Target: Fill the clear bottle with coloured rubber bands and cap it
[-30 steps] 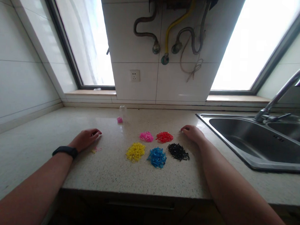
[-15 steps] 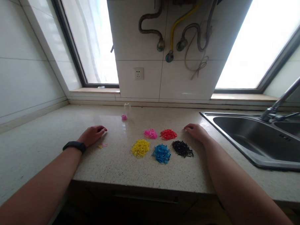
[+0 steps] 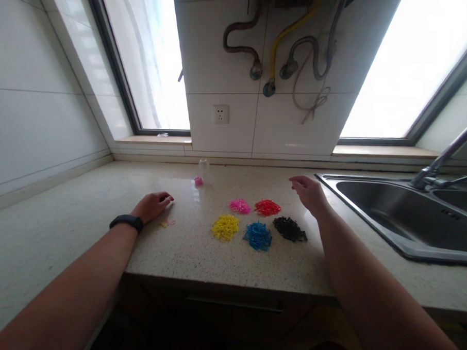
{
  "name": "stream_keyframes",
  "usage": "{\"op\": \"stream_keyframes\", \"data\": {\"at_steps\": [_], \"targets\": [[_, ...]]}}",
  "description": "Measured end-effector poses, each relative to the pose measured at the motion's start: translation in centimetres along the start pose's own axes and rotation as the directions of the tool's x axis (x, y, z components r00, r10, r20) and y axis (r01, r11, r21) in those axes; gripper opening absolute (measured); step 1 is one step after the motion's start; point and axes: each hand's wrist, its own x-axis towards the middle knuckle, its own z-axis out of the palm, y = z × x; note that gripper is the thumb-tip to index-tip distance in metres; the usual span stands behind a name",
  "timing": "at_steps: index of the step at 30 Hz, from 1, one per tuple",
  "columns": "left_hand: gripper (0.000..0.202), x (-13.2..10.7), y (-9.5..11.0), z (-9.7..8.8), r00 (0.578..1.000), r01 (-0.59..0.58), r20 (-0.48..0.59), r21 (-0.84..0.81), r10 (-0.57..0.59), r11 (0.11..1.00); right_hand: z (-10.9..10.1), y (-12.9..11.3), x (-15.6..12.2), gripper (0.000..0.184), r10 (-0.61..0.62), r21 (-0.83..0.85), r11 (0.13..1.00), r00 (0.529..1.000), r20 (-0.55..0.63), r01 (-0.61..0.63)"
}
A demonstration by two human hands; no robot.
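Note:
My left hand (image 3: 153, 206), with a dark band on its wrist, rests on the counter with fingers loosely bent and nothing visible in them. Just below it lie a few loose pink and yellow bands (image 3: 170, 222). Raised slightly behind the piles, my right hand (image 3: 309, 193) has its index finger stretched out and holds nothing visible. Between the hands are heaps of what look like small elastic bands: a pink pile (image 3: 240, 205), a red pile (image 3: 267, 207), a yellow pile (image 3: 225, 227), a blue pile (image 3: 257, 235) and a black pile (image 3: 289, 229), the last two nearest the front.
A clear container (image 3: 204, 167) stands toward the back of the speckled counter (image 3: 191, 255), with a small pink cap (image 3: 198, 181) by it. At the right is a steel sink (image 3: 386, 212) with a faucet (image 3: 431, 170). Pipes and a socket (image 3: 221, 114) are on the wall.
My right hand has lifted from the counter and moved away from me, its index finger straightening. My left hand stays by the loose bands. The whole view has shifted slightly.

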Motion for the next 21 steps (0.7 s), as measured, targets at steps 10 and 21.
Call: {"op": "stream_keyframes", "data": {"at_steps": [10, 21], "targets": [[0.044, 0.2, -0.3, 0.0, 1.0, -0.012, -0.013, -0.025, 0.011, 1.0, 9.5, -15.6, -4.4, 0.026, -0.419, 0.107, 0.897, 0.751, 0.51, 0.428], [0.042, 0.5, -0.5, 0.1, 0.999, -0.02, -0.041, -0.065, 0.017, 0.998, 19.8, -21.6, -9.0, 0.028, -0.413, 0.0, 0.682, 0.385, 0.825, 0.731]]}}
